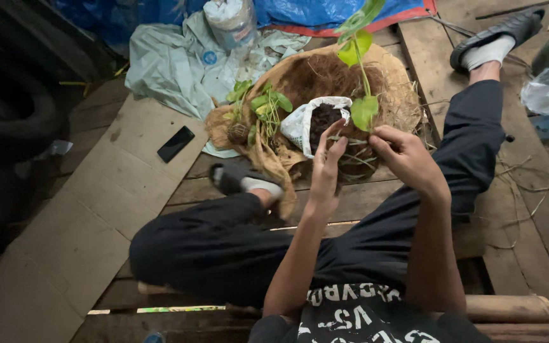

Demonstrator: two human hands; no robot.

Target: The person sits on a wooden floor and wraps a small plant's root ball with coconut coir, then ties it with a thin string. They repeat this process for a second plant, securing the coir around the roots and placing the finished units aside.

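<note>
At the far left, flattened cardboard (90, 209) lies over the wooden plank floor (528, 216), and a dark phone (176, 143) rests flat on it. Behind, a crumpled pale plastic sheet (173, 63) spreads toward a blue tarp (325, 11). Next comes a mound of brown coconut fibre (316, 76) on sacking, with small green seedlings (268, 105) at its left edge and a white plastic bag of dark soil (319, 121) in the middle. The left hand (325, 165) is raised just in front of that bag, fingers straight and close together, thumb apart, holding nothing that can be made out. The right hand (405, 155) sits just beside it, fingers curled and pinching the lower stem of a tall seedling (360, 70), which stands nearly upright above the fibre, its root end wrapped in fibre strands between the hands. At the right, a clear plastic bag (548, 92) lies near the person's slippered foot (497, 38).
</note>
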